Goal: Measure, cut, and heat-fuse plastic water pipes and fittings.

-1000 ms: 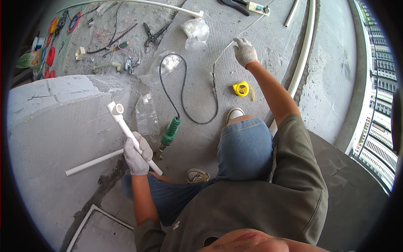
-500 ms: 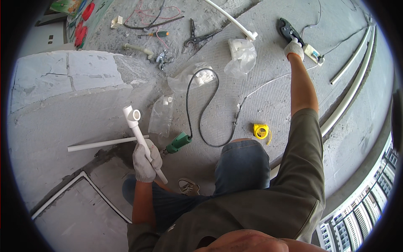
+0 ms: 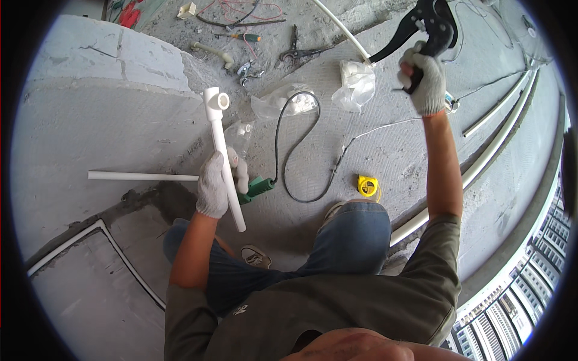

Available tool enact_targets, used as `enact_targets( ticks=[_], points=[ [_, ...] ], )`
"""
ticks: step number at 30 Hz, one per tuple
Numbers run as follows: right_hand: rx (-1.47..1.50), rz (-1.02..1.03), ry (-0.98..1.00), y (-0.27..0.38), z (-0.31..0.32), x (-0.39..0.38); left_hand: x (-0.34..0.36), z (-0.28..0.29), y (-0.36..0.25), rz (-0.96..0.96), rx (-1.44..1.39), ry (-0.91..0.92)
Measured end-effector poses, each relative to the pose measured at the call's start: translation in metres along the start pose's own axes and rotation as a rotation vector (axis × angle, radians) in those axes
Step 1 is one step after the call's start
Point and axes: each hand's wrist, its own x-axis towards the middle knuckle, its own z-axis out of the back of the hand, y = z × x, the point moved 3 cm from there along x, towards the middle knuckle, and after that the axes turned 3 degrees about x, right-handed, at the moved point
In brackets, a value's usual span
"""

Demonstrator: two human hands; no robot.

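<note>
My left hand (image 3: 212, 188), in a white knit glove, is closed round a white plastic pipe (image 3: 233, 197). A tee fitting (image 3: 212, 103) sits on the pipe's upper end, one opening facing up. My right hand (image 3: 431, 90), also gloved, grips the handle of a black pipe cutter (image 3: 444, 25) lifted at the far right; its handles stand spread apart. Just beyond my left fingers is a green-handled tool (image 3: 257, 187) with a dark cord, its front end partly hidden by the glove. Behind my left hand, another white pipe (image 3: 141, 176) lies across the floor.
A yellow tape measure (image 3: 367, 186) lies ahead of my knee. Clear bags of fittings (image 3: 355, 84), adjustable pliers (image 3: 294, 53) and a screwdriver (image 3: 250, 38) are scattered farther off. A low block wall (image 3: 66, 54) stands left; long white pipes (image 3: 481, 165) run along the right.
My right hand has picked the pipe cutter up off the floor and drawn it nearer, and the cutter's handles have spread. My left hand has raised the pipe with the tee farther up and rightward.
</note>
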Motion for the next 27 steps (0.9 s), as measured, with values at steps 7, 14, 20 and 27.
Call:
enact_targets(
  ticks=[7,14,20,27],
  points=[
    [0.145,-0.657,0.107,-0.041,-0.176,-0.154,-0.013,-0.026,-0.012,-0.059,-0.026,0.139],
    [-0.083,-0.737,0.054,-0.012,-0.225,-0.185,-0.047,-0.010,-0.027,-0.025,-0.232,0.304],
    [-0.185,-0.450,0.470,-0.029,-0.272,-0.218,-0.069,0.001,-0.037,-0.076,-0.206,0.414],
    [-0.075,-0.359,0.226,-0.040,-0.295,-0.220,-0.063,0.042,-0.049,-0.359,-0.088,0.417]
  ],
)
